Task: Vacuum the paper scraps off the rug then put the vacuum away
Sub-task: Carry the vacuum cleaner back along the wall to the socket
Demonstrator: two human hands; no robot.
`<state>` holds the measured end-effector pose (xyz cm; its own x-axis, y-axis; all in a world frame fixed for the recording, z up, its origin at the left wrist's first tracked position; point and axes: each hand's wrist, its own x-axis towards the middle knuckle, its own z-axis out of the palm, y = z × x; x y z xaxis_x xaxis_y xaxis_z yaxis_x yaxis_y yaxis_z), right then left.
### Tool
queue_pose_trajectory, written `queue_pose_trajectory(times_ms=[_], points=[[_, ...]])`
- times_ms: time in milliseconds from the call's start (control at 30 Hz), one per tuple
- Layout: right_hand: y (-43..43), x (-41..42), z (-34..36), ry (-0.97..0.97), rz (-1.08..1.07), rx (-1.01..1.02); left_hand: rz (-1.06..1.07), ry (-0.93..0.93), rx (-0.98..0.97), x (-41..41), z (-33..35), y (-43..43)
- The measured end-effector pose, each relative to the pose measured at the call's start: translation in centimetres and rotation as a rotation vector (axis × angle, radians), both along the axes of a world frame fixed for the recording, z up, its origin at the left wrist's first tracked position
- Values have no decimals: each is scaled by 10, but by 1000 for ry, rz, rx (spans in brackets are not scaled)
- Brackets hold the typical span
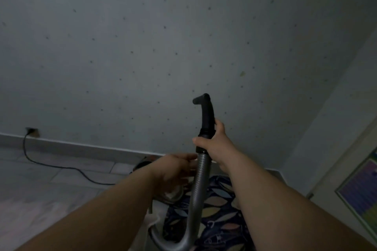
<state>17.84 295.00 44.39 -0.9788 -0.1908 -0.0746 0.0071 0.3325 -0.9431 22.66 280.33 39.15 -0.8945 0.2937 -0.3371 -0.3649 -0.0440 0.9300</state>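
Note:
My right hand (216, 144) grips the vacuum hose at its black collar, holding the black curved handle end (207, 110) upright in front of the grey wall. The grey ribbed hose (199, 189) runs down from there and bends left at the bottom edge. My left hand (175, 169) is beside the hose just below the collar, fingers curled toward it; whether it touches is unclear. The vacuum body (169, 193) is mostly hidden behind my left hand. No paper scraps are visible.
A black power cord (61, 166) runs across the tiled floor from a wall socket (31, 130) at the left. Dark leaf-patterned fabric (220, 216) lies below my arms. A framed picture (361, 195) leans at the right, by a wall corner.

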Motion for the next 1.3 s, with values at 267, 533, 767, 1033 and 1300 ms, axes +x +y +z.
queue_pose_trajectory(times_ms=[267,533,767,1033,1300], points=[[0,-104,-10,100,247,273,414,40,75,-101,21,-15],[-40,-179,-39,137,519,475,723,41,161,-182,2,-39],[-107,-248,-91,193,725,696,873,-43,248,-256,-51,-103],[-194,-342,-146,236,804,840,984,-223,266,-350,-103,-188],[-234,-404,-205,52,900,727,1035,-395,268,-397,-175,-233]])
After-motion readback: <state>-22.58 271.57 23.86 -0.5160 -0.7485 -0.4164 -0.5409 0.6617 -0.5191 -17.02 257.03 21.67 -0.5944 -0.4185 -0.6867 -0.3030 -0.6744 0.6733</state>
